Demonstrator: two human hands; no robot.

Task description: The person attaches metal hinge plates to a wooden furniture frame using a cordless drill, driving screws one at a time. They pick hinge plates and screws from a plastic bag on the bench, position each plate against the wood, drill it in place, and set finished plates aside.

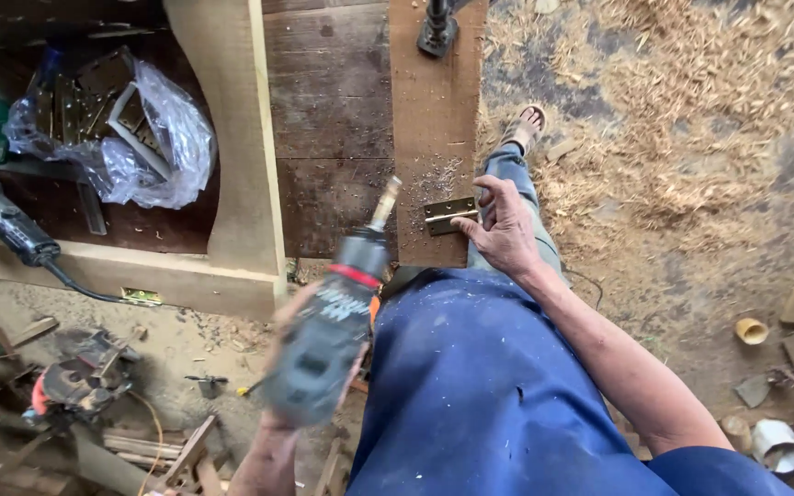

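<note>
My right hand [505,223] rests with fingers spread, fingertips pinning a small brass hinge [449,215] flat on a rough, dust-speckled wooden plank [434,110]. My left hand [277,432] is wrapped tight around a blurred grey power drill [333,321], bit aimed toward the hinge. Pale shavings [691,110] litter the dirt floor.

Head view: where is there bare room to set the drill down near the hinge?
Bare dark board lies between the pale frame post and the plank bearing the brass hinge. Crowded: the plastic bag of hardware left of the post, and floor scraps below. The drill is in the left hand.
</note>
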